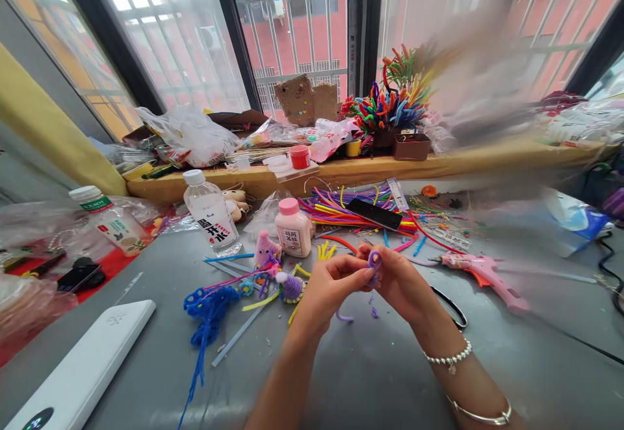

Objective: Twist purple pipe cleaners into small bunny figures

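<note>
A white power bank point(85, 365) lies at the desk's near-left corner, with a blue pipe-cleaner tangle point(209, 306) to its right. Mid-desk, toward the near edge, the left hand point(331, 287) pinches a purple pipe cleaner point(374, 261), and the right hand point(400, 280) grips the same loop. A pink glue gun point(482, 274) lies toward the right edge.

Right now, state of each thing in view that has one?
purple pipe cleaner: looped, pinched by left hand and right hand
water bottle: upright, capped
pink-capped bottle: upright, closed
glue gun: lying on its side
red-lidded jar: lid on
</note>
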`<state>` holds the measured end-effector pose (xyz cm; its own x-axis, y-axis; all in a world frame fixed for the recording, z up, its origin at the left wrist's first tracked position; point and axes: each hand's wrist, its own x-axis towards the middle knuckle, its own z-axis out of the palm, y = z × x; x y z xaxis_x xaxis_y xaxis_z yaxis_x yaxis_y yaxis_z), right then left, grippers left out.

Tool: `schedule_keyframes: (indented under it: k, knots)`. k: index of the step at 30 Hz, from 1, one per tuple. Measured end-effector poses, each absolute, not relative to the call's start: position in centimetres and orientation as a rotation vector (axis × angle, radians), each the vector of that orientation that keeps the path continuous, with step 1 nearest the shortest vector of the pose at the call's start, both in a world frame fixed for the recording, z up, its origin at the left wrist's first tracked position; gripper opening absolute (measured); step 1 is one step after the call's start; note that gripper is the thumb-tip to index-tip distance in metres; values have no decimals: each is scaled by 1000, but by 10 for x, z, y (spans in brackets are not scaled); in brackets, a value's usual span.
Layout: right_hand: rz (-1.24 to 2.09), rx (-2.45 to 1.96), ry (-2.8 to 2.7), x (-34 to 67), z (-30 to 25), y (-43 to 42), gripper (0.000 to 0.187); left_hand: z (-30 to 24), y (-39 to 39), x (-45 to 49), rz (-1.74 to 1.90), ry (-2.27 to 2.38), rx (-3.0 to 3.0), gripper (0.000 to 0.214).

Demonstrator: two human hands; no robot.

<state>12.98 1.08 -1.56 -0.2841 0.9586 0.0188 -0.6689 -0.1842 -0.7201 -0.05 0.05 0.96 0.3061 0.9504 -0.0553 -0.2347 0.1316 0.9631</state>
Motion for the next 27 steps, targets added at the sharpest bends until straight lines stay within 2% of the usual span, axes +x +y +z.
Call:
schedule_keyframes:
  k: [6, 10, 16, 27]
  knots:
    - [1805, -388, -754, 129, -17, 11, 20, 13, 0, 1, 1026, 812, 1065, 16]
    - [1781, -449, -763, 130, -19, 12, 29, 14, -1, 2, 1028, 818, 1078, 17]
    - [1785, -441, -791, 130, -21, 13, 23, 12, 0, 2, 1008, 793, 1071, 15]
    - [1717, -494, -713, 128, -16, 12, 25, 9, 1, 2, 996, 821, 1088, 15]
